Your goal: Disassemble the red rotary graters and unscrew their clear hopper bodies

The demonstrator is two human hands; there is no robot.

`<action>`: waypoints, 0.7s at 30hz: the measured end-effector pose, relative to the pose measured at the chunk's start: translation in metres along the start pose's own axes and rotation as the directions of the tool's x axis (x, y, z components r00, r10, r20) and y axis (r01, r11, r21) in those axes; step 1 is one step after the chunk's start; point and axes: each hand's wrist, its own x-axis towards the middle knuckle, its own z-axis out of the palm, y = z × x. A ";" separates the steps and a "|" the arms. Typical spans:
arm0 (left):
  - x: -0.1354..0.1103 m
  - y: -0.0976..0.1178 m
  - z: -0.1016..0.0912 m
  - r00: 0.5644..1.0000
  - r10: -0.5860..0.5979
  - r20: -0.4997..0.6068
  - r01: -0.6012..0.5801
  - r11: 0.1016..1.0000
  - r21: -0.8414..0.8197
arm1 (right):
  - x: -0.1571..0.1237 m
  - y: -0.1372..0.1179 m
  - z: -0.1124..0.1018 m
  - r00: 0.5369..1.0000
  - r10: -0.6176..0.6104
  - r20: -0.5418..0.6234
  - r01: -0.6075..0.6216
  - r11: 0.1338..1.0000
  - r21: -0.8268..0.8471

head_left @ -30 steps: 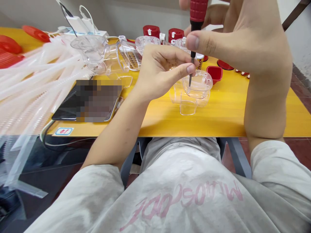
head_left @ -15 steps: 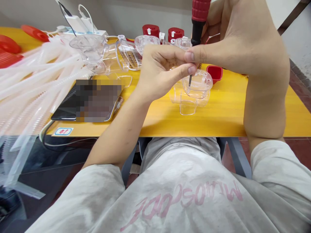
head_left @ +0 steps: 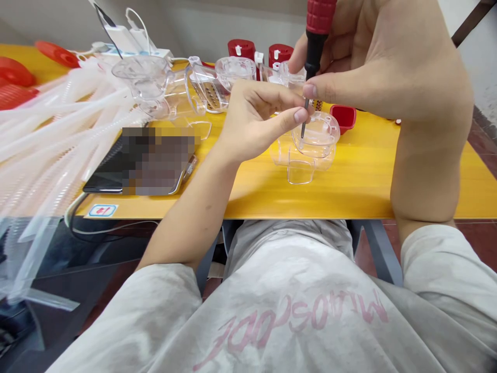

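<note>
Red-handled screwdriver (head_left: 316, 26) with a black neck and thin metal shaft, clasped upright in the right hand (head_left: 388, 67), thumb and fingers curled tight around the grip. Shaft pinched near its lower end between thumb and forefinger of the left hand (head_left: 256, 122), other fingers loosely folded. Tip down inside the round bowl of a clear plastic housing (head_left: 310, 150), standing on the yellow worktop (head_left: 349, 191) just under both hands, near the front edge. Just behind the housing, a small red square plastic cup (head_left: 344, 116). Farther left, a cluster of clear plastic parts (head_left: 182, 88) and a heap of translucent white ribbed tubes (head_left: 50, 134); at the back, two red round caps (head_left: 241, 47).
</note>
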 end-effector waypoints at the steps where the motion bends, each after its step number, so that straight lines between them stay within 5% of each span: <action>1: -0.001 0.000 0.000 1.000 -0.002 0.006 0.002 1.000 0.003 | 0.000 -0.001 0.001 1.000 -0.019 -0.012 0.019 1.000 -0.023; 10: 0.000 -0.001 0.004 0.998 0.014 -0.055 -0.014 1.000 0.002 | 0.000 -0.014 0.000 1.000 -0.014 0.005 0.014 0.999 -0.037; 21: 0.001 -0.011 0.001 0.998 0.031 -0.057 -0.029 0.999 0.020 | 0.002 -0.013 0.003 0.989 0.128 -0.080 -0.132 0.990 -0.053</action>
